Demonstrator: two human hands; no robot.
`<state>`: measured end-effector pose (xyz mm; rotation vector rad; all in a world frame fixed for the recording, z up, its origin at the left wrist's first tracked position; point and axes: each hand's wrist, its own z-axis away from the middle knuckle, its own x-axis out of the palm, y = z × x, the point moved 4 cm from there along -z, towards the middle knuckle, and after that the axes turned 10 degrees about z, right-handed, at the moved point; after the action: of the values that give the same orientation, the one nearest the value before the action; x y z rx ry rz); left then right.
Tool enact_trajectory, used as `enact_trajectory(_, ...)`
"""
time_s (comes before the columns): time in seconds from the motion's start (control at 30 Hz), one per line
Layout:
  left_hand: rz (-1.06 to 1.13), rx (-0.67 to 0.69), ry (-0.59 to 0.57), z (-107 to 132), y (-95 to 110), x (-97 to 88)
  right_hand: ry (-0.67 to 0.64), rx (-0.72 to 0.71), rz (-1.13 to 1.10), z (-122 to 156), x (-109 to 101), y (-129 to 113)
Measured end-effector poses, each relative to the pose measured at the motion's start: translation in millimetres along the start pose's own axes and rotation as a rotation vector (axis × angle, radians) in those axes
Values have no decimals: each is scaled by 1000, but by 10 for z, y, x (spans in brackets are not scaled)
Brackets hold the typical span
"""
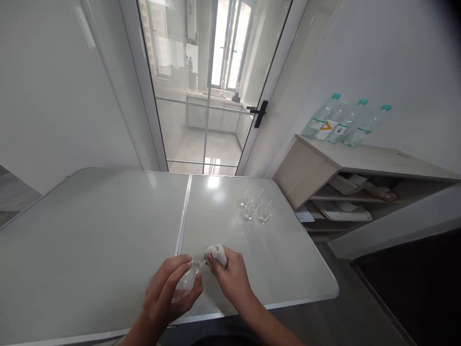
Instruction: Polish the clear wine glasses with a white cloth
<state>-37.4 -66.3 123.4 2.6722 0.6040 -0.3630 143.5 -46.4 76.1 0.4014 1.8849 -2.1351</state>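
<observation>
My left hand (170,288) is wrapped around the bowl of a clear stemmed glass (188,280), which lies tilted sideways above the table's near edge. The stem points to the right, toward my right hand (231,275). In that hand a crumpled white cloth or tissue (220,254) is pinched, pressed around the foot end of the glass. The foot itself is mostly hidden by the cloth and fingers. Farther back on the right half of the table stands a cluster of several small clear glasses (255,205); their exact shape is hard to make out.
The pale folding table (118,230) has a metal seam (184,211) across its middle. Beyond it is a glazed door (205,115) with a black handle (258,113). To the right, a wooden shelf unit (309,163) carries several plastic bottles (355,122) on top and trays inside.
</observation>
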Motion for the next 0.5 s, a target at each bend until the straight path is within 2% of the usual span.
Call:
enact_trajectory(0.03, 8, 3, -4, -4, -17, 11, -17, 23, -73, -2, 6, 7)
enact_trajectory(0.13, 88, -9, -27, -33, -64, 71, -215, 160, -399, -5, 132, 96)
enact_trajectory(0.2, 121, -19, -40, -60, -78, 117, -257, 199, -415, -12, 182, 161)
enact_trajectory(0.37, 73, -84, -36, -136, -115, 206, 9, -7, 136, -16, 2, 194)
enact_trajectory(0.5, 56, -174, -80, -187, -233, 298, 180, -122, 284, 22, -299, 387)
